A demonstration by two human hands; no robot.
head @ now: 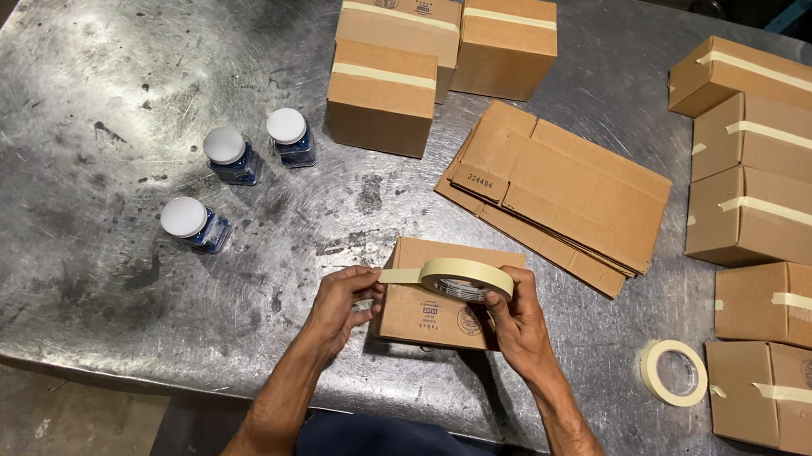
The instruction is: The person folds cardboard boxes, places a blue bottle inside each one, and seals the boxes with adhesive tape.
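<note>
Hands (343, 302) (517, 320) pulling tape (466, 279) over box (438, 307) | fingers pinching tape end and roll | eight boxes (777, 141) standing taped | flats (560, 194), jars (225, 154) waiting on counter (90, 74)

Cream tape roll (467, 279) above small brown carton (432, 311)

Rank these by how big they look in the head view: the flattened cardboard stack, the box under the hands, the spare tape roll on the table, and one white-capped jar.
1. Flattened cardboard stack
2. Box under the hands
3. and 4. Spare tape roll and white-capped jar: they look alike, so unranked.
</note>
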